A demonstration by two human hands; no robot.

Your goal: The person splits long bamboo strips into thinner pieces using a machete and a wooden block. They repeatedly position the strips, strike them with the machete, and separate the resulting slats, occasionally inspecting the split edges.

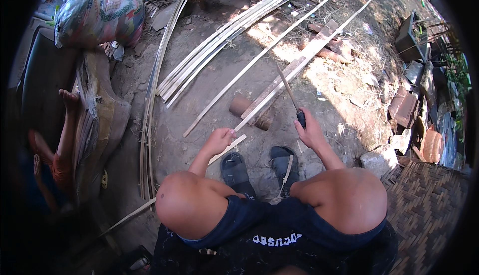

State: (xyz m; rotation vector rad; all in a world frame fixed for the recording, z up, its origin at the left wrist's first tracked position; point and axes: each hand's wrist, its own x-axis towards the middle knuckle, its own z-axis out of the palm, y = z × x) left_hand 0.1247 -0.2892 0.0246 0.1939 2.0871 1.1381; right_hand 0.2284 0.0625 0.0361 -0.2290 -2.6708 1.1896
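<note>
My left hand point(218, 142) is closed on the near end of a long pale bamboo strip point(305, 61), which slants away to the far right. Beneath that strip lies a brown wooden board point(272, 86), its near part over a short round log point(240, 106). In my right hand point(312, 130) is a knife point(288, 88), gripped by its black handle. Its narrow blade points up and away, just right of the strip. A short pale strip piece point(230, 148) shows on the ground by my left hand.
Left of the board lie a single strip point(249, 69) and a bundle of bamboo strips point(214, 40). Another bundle point(151, 110) runs along the left. A stuffed sack point(100, 19) rests beyond a wooden trunk point(97, 120), near another person's leg point(67, 125). Woven matting point(424, 210) lies right.
</note>
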